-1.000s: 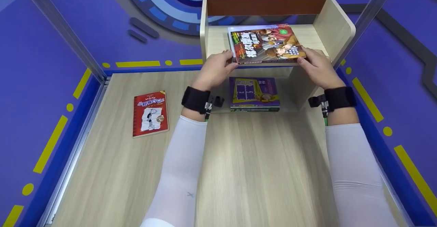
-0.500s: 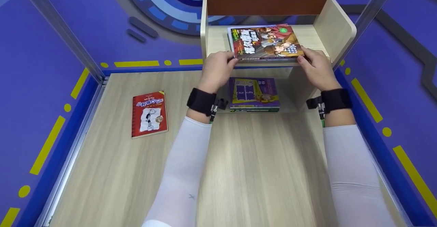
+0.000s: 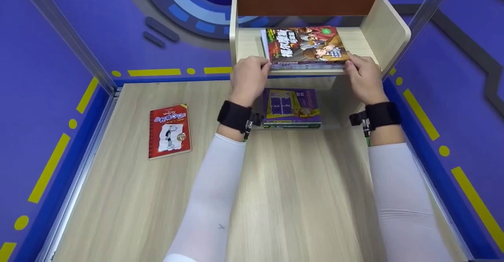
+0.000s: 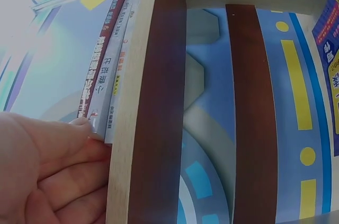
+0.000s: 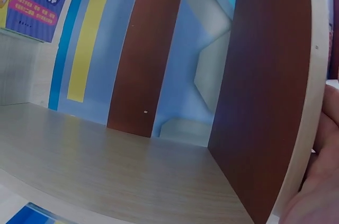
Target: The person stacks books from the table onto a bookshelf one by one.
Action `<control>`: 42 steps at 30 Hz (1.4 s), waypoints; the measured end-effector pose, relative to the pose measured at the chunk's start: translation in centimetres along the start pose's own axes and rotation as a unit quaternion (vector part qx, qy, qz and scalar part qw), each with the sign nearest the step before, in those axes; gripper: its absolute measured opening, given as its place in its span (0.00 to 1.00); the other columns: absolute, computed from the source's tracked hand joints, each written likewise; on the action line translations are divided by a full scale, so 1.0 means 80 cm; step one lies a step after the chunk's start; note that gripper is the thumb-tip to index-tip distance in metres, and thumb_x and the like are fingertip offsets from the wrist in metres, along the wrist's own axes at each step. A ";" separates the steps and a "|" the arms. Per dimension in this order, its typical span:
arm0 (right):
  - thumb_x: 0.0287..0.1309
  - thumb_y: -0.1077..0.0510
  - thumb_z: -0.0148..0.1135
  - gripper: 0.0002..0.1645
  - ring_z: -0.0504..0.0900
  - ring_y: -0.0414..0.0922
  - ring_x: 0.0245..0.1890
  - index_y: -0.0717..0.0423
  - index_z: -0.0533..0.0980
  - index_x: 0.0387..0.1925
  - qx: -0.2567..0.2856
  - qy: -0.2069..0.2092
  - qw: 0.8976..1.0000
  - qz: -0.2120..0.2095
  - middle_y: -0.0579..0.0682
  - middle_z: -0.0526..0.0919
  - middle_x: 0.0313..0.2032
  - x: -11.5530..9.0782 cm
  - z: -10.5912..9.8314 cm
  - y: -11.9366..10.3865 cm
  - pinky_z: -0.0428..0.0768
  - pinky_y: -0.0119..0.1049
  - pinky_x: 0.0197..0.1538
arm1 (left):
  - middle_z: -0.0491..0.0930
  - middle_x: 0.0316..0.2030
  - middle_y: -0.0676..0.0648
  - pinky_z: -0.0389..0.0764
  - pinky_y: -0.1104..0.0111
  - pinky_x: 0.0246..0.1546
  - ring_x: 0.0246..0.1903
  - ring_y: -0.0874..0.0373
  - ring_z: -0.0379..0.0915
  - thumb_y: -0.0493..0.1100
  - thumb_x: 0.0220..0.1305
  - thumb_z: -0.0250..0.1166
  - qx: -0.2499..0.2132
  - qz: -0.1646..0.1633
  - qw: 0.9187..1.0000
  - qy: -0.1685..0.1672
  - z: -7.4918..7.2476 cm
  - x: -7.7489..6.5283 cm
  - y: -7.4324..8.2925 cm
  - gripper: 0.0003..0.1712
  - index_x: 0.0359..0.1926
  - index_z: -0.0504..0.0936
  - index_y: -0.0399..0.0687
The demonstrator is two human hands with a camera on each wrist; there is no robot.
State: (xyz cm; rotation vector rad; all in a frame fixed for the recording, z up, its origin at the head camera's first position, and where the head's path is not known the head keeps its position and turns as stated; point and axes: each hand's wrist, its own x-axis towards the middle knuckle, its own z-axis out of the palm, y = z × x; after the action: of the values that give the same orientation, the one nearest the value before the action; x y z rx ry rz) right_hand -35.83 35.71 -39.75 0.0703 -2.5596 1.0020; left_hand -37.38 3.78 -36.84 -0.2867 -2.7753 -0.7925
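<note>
A stack of several thin books (image 3: 305, 45) lies flat on the upper board of a pale wooden bookshelf (image 3: 386, 29), an illustrated brown and red cover on top. My left hand (image 3: 248, 78) holds the stack's front left corner; in the left wrist view its thumb touches the book spines (image 4: 103, 70), with the other fingers bent beside the board. At the front right corner, my right hand (image 3: 366, 78) grips the stack with its thumb in front. The right wrist view shows only part of this hand (image 5: 318, 181), at the board's edge.
Below the upper board, another stack lies on the table, with a purple and yellow book (image 3: 291, 108) on top. A red book (image 3: 169, 132) lies on the table (image 3: 299, 195) to the left. Blue patterned walls (image 3: 47, 77) enclose the table.
The stack's front edge has shifted back and its spines now line up along the shelf's front. Both hands have moved slightly with it and still hold the corners.
</note>
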 end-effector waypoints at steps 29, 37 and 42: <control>0.69 0.50 0.72 0.27 0.79 0.44 0.56 0.51 0.79 0.66 0.077 0.045 0.996 0.003 0.60 0.86 0.60 0.007 0.008 0.012 0.81 0.23 0.57 | 0.88 0.36 0.54 0.67 0.67 0.26 0.32 0.57 0.78 0.56 0.82 0.58 0.038 -0.032 0.998 0.036 0.006 -0.003 0.010 0.17 0.46 0.92 0.62; 0.68 0.50 0.73 0.26 0.79 0.44 0.56 0.50 0.80 0.65 0.089 0.051 0.995 0.009 0.60 0.86 0.60 0.006 0.010 0.013 0.82 0.27 0.59 | 0.90 0.38 0.53 0.67 0.67 0.25 0.33 0.56 0.82 0.57 0.81 0.58 0.058 -0.027 0.997 0.046 0.009 -0.001 0.010 0.17 0.48 0.92 0.62; 0.69 0.49 0.73 0.27 0.80 0.44 0.57 0.51 0.80 0.65 0.082 0.054 0.995 0.015 0.60 0.85 0.60 0.006 0.010 0.011 0.83 0.29 0.61 | 0.92 0.42 0.53 0.68 0.66 0.24 0.37 0.54 0.86 0.57 0.80 0.60 0.062 -0.027 0.996 0.055 0.010 0.000 0.011 0.16 0.49 0.92 0.63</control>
State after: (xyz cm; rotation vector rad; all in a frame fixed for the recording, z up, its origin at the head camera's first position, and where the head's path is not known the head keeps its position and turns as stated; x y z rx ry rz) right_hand -36.70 35.91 -40.68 0.0226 -2.3836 1.1937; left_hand -37.27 4.93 -37.05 -0.1418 -2.7230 -0.6234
